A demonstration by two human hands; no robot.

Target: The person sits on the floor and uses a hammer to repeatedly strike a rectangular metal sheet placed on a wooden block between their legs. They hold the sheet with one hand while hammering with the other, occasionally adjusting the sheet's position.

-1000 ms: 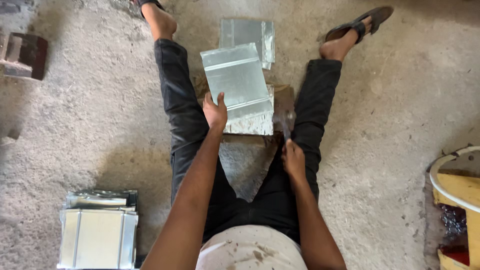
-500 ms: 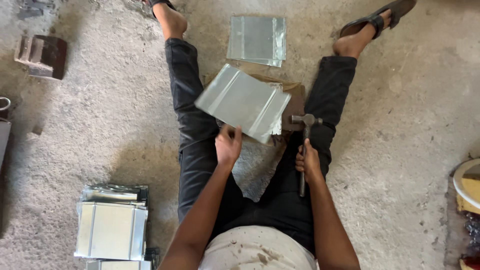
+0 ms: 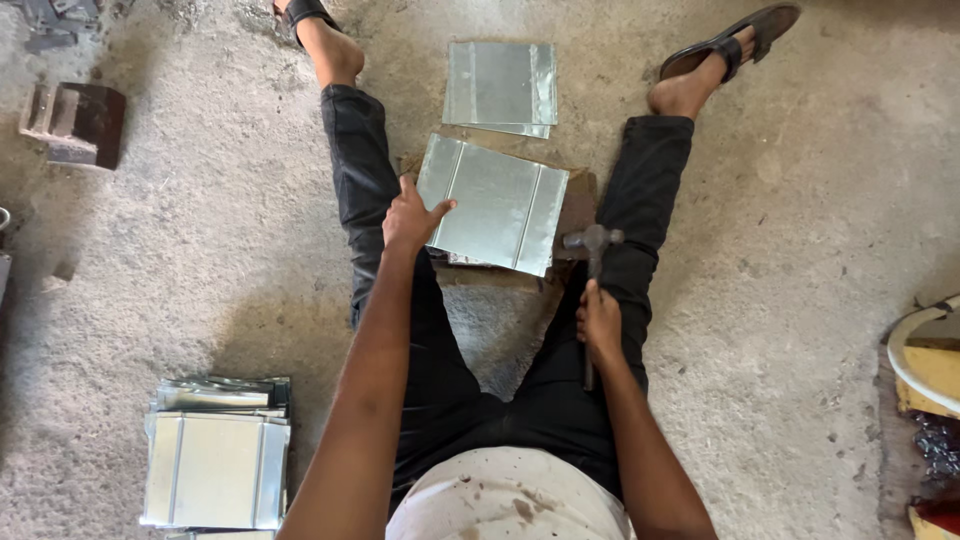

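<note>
Person is sitting on the concrete floor [image 3: 800,300], legs spread, camera looking straight down.

Nearest, at about 8 o'clock, there's a stack of metal sheets [image 3: 215,470]. Can't count how many are in it, only the top one shows clearly plus some edges peeking out behind.

Moving out: right hand [image 3: 598,325], at roughly 5 o'clock from the working sheet, has its fingers wrapped tight around the handle of a hammer [image 3: 592,262], head pointing up toward the sheet's right edge. One hammer.

Left hand [image 3: 412,222] sits at the sheet's 9 o'clock edge, thumb on top and fingers curled under as far as I can tell, pinching the metal sheet [image 3: 490,205]. That sheet lies between the knees on a brown block [image 3: 578,205], slightly tilted, with two fold lines running across it.

Farther out at 12 o'clock, between the feet, a small pile of finished-looking sheets [image 3: 500,85], at least two judging by the offset edge.

At 10 o'clock far left, one dark metal block [image 3: 75,122].

My guess on progress: early days, the far pile is thin and the near stack looks thicker, so most are left to do.
</note>
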